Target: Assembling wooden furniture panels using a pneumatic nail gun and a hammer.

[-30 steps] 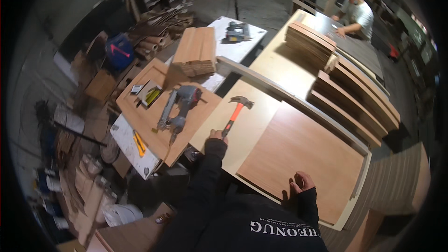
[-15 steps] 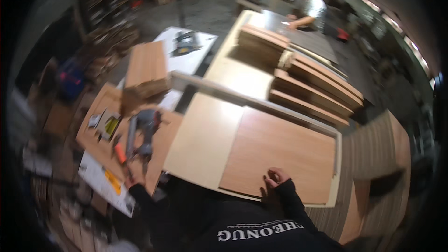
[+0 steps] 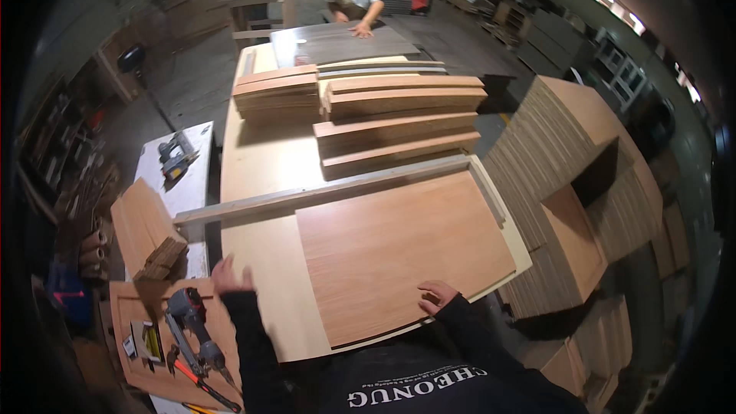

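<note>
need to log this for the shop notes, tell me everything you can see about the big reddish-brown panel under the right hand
The reddish-brown panel is a large flat rectangular sheet with visible wood grain, looking like veneered board. It lies face up on a paler sheet on the workbench, its far edge along a long grey strip. The right hand rests with spread fingers on its near edge. The left hand is open over the paler sheet, off the panel. Nothing lies on it.

Both arms wear long black sleeves reaching the wrists. The chest of the black top carries white lettering. Both hands are bare.
</note>
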### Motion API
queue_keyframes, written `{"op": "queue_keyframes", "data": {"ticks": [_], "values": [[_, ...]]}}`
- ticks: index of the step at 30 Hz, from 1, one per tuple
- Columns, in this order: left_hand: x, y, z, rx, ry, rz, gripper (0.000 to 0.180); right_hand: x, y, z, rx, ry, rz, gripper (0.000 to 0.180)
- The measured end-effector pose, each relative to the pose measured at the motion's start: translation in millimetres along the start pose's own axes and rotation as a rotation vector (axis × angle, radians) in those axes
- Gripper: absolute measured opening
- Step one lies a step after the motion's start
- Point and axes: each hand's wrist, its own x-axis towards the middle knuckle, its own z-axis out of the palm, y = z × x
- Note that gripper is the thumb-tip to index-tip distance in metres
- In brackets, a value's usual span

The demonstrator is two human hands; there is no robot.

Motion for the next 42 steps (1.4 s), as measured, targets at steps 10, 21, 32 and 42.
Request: {"op": "queue_keyframes", "data": {"ticks": [10, 21, 32, 42], "values": [[241, 138, 253, -0.012, -0.478, -0.101, 0.07, -165, -24, -39, -0.357, 0.797, 0.314, 0.02], [293, 149, 276, 0.076, -0.779, 0.066, 0.037, -214, -29, -3, -0.308, 0.805, 0.702, 0.02], [52, 49, 133, -0.174, -0.561, 0.195, 0.061, -78, 13, -37, -0.343, 0.55, 0.182, 0.019], [26, 46, 147, -0.28, -0.422, -0.063, 0.054, 133, 22, -10, -0.506, 0.328, -0.082, 0.055]]}}
